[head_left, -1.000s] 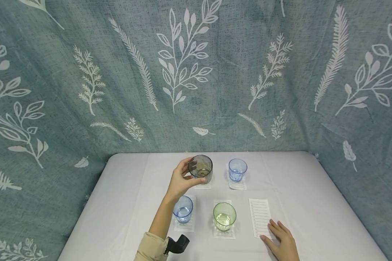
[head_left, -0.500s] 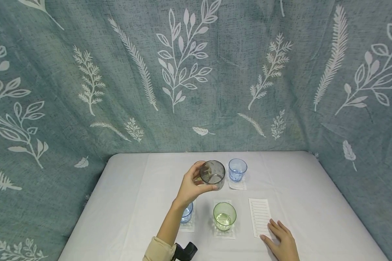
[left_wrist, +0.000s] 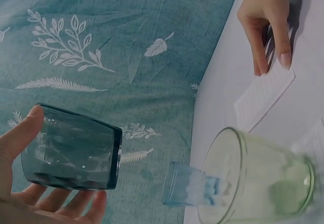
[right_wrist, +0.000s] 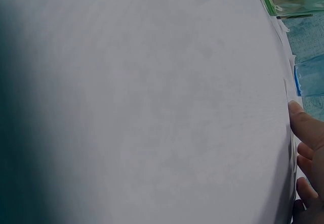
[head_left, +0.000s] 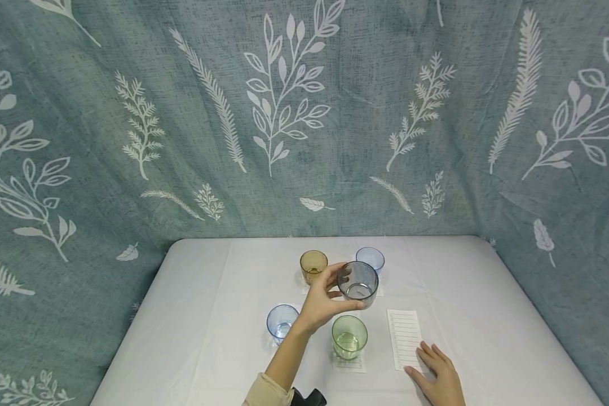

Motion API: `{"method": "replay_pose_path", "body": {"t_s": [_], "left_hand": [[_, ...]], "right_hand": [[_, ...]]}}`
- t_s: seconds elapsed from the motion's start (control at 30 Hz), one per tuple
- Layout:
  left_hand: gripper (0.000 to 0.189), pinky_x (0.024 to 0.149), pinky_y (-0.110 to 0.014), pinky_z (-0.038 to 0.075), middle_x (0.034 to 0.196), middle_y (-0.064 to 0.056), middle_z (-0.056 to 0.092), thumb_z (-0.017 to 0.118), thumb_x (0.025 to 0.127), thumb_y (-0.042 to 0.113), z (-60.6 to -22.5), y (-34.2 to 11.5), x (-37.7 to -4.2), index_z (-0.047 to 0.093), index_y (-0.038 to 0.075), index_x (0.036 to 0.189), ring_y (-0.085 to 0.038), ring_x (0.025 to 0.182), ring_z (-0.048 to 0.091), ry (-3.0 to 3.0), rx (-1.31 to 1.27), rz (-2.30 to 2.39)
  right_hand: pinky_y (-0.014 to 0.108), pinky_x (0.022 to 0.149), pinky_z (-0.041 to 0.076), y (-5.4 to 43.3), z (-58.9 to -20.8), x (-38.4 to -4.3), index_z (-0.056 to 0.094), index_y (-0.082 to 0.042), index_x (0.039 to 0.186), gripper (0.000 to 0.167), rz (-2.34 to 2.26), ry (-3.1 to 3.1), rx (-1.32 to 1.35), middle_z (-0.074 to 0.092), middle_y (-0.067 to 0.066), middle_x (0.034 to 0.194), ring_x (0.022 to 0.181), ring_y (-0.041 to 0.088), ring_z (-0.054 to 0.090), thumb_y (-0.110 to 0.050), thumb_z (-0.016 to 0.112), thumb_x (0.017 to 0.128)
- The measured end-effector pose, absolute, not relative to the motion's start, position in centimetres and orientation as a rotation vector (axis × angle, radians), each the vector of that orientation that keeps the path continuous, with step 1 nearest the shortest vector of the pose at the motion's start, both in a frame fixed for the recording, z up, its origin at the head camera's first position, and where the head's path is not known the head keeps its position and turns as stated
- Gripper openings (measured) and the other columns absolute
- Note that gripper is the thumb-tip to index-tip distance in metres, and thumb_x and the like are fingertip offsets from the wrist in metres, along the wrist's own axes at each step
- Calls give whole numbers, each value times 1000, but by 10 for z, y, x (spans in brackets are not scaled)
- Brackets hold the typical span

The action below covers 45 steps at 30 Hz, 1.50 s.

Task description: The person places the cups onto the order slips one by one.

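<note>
My left hand (head_left: 318, 307) grips a smoky grey glass tumbler (head_left: 358, 282), thumb on one side and fingers round the other. In the left wrist view the grey tumbler (left_wrist: 71, 148) shows nothing inside, and the tabletop does not meet it. Beneath it in the head view stands a green tumbler (head_left: 349, 338) on a printed paper slip. To the right lies a bare printed slip (head_left: 403, 335). My right hand (head_left: 438, 376) rests on the table with its fingertips at that slip's lower right edge, fingers loosely extended.
An amber tumbler (head_left: 313, 265) stands at the back, and a blue tumbler (head_left: 369, 256) to its right is partly covered by the grey one. Another blue tumbler (head_left: 280, 320) stands front left, beside my left forearm. A patterned cloth (head_left: 304, 141) hangs behind the white table (head_left: 487, 293).
My left hand has carried the grey tumbler from over the amber tumbler rightward and nearer, to above the green tumbler. The amber tumbler has come into sight. The right hand stays in place.
</note>
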<state>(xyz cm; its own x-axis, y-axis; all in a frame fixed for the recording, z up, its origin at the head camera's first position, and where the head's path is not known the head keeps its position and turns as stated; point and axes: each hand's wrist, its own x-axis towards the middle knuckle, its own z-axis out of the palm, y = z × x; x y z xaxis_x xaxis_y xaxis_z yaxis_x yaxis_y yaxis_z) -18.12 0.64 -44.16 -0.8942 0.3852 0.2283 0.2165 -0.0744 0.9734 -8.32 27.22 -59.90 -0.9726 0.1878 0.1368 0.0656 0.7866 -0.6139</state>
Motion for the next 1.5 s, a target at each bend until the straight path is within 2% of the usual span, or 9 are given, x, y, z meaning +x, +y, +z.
{"method": "replay_pose_path", "body": {"t_s": [0.23,0.43,1.0,1.3,1.5], "left_hand": [[75,93,-34,46,131,-16,52,79,71,2,-446,28,-174,43,3,137,-33,120,50,2049,651,2110],[76,92,-30,45,133,-16,51,79,70,2,-454,46,-168,41,2,137,-35,121,49,2066,643,2107],[79,100,-36,44,133,-16,51,80,68,4,-472,84,-154,38,1,136,-31,123,49,2166,591,1970],[78,96,-31,47,131,-13,53,81,66,8,-484,106,-136,39,7,132,-27,118,52,2270,443,1871],[78,97,-28,46,131,-12,53,82,65,8,-497,120,-127,40,9,130,-26,117,54,2312,442,1834]], "right_hand": [[66,95,34,272,-598,-81,59,13,113,59,943,-2762,-179,52,26,128,123,50,37,-25,80,72],[66,98,31,272,-596,-80,59,11,116,64,948,-2799,-219,51,22,131,125,48,36,-30,80,72],[66,96,33,274,-596,-81,60,11,114,58,923,-2778,-125,53,24,129,122,49,38,-27,79,74],[67,92,37,275,-595,-79,62,11,111,57,798,-2754,-5,56,27,123,118,49,43,-28,79,74],[68,88,39,278,-594,-78,59,12,113,59,782,-2762,3,56,30,121,116,50,44,-29,78,75]]}}
